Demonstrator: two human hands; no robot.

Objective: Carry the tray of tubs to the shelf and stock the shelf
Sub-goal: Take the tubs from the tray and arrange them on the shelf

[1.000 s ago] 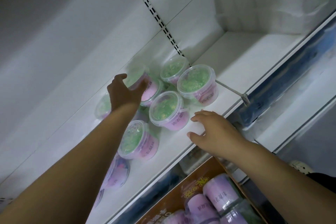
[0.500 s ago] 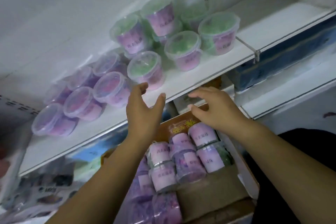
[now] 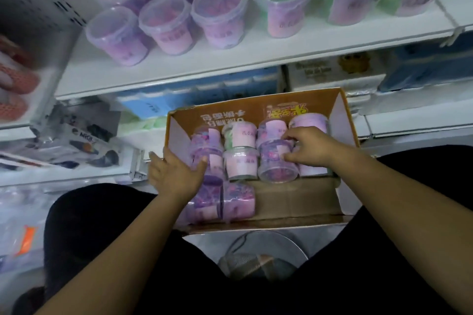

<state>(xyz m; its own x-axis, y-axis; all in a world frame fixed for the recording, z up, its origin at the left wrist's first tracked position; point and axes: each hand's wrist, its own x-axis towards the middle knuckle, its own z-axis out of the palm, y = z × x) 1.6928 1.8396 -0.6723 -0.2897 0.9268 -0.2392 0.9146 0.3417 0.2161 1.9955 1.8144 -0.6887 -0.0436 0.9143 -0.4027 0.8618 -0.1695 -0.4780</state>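
Your right hand point(image 3: 309, 147) is curled over a purple tub point(image 3: 277, 166) lying on its side in the cardboard tray point(image 3: 256, 112). Its fingers are on top and its thumb is against the side, holding the tub. Your left hand point(image 3: 176, 176) is spread wide at the tray's 9 o'clock wall. Its thumb touches a second tub point(image 3: 212, 161) in the left column, and its straight fingers grip nothing.

Around your hands the tray holds more tubs on their sides. Most are purple, with one green tub point(image 3: 238, 135) toward 12 o'clock. The tray sits between your dark-clad legs point(image 3: 89, 225).

Beyond the tray at 12 o'clock, the white shelf point(image 3: 230, 69) carries upright tubs. The stocked purple tubs point(image 3: 166, 25) are at 11 o'clock and the stocked green tubs point(image 3: 284, 0) at 1 o'clock.
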